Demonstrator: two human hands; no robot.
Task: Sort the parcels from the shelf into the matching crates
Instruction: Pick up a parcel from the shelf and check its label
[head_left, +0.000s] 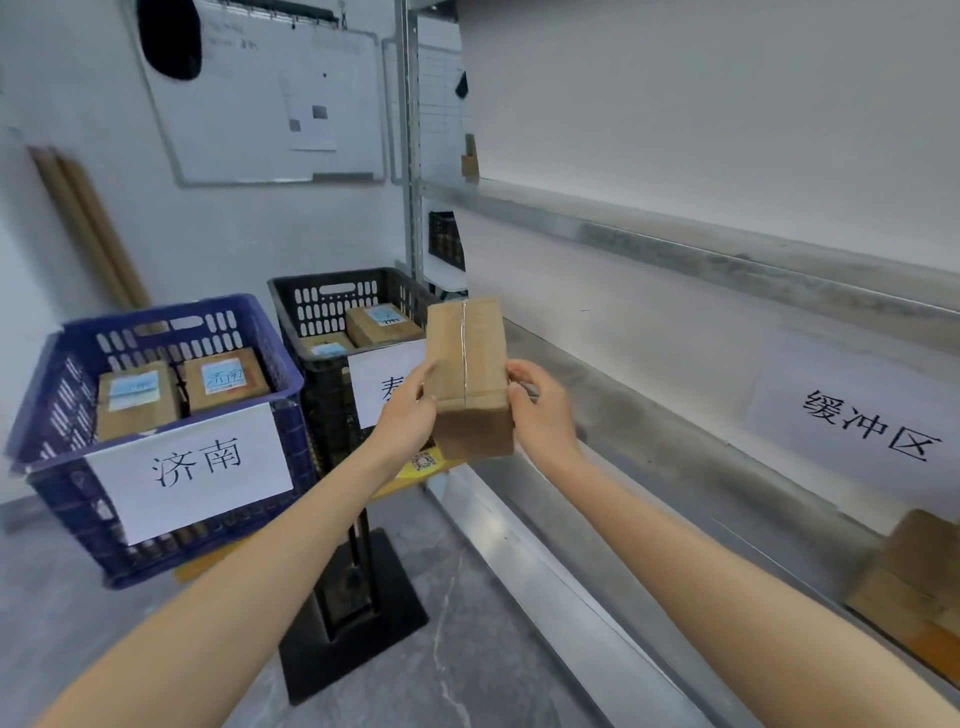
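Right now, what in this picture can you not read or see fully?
Head view:
- held parcel: address label not on the faces showing.
- black crate's sign: partly hidden by left hand and the parcel.
- shelf parcel: cut off by the right edge, blurred.

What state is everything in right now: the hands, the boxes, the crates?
Held parcel: upright, taped seam facing the camera.
Left hand: grips the parcel's left side.
Right hand: grips its right side.
Blue crate: holds two parcels, labels up.
Black crate: holds two labelled parcels.
Shelf parcel: lying on the shelf.
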